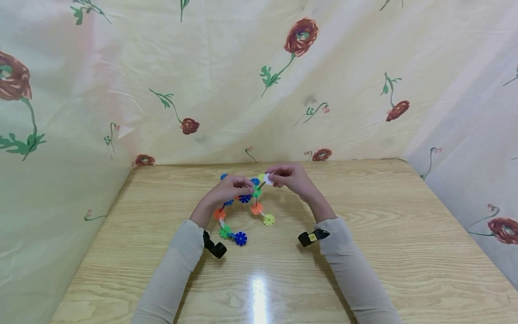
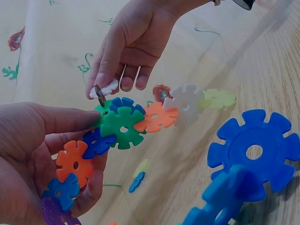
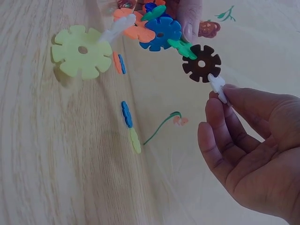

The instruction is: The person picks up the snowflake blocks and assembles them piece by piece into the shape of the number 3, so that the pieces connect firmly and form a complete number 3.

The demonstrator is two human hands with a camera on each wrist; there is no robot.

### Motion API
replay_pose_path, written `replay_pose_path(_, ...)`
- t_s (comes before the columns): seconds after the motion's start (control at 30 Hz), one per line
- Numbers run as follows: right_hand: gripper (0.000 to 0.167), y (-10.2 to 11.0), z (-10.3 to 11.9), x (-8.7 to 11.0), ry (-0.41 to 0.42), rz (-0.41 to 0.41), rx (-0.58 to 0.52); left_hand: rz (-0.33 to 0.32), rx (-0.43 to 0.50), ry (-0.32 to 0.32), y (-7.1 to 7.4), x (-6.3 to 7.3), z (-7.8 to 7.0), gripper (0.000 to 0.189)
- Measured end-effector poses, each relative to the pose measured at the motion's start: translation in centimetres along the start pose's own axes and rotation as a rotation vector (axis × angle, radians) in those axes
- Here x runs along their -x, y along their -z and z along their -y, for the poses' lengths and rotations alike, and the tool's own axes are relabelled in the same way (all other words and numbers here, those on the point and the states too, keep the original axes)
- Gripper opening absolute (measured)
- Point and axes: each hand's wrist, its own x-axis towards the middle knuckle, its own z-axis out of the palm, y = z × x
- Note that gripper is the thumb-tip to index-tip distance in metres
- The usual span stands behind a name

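Slotted plastic flower-shaped discs are joined into a branching chain in the middle of the table. My left hand grips this chain, its thumb at a green disc in the right wrist view. Edge-on in that green disc's slot stands a dark brown disc. A white disc joins the brown one's other side, and my right hand pinches it between thumb and fingers. One branch runs through an orange disc and another white disc to a pale yellow disc. Lower down hangs a large-looking blue disc.
Beyond the chain, a blue disc and a yellow disc lie near the table's back edge. The wooden table meets a flowered cloth at the back and sides. Black camera straps circle both wrists.
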Motion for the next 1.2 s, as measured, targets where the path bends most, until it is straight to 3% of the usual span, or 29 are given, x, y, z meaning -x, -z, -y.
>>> replay_pose_path(0.23,0.023,-0.14,0.25,0.07,-0.007,0.006,0.005,0.0,-0.015,0.012,-0.04,-0.08,0.11,0.018)
replay_pose_path(0.7,0.022,-0.51,0.38,0.12,0.009,0.034,0.025,0.099,-0.04,0.059,-0.14,-0.06,0.12,0.022)
replay_pose_path(0.87,0.021,-0.65,0.25,0.11,0.019,0.046,0.027,0.11,-0.039,0.078,-0.13,-0.13,0.0,0.031)
replay_pose_path(1.2,0.024,-0.96,0.48,0.38,0.033,0.065,0.035,0.15,-0.046,0.054,-0.25,-0.07,-0.09,0.047)
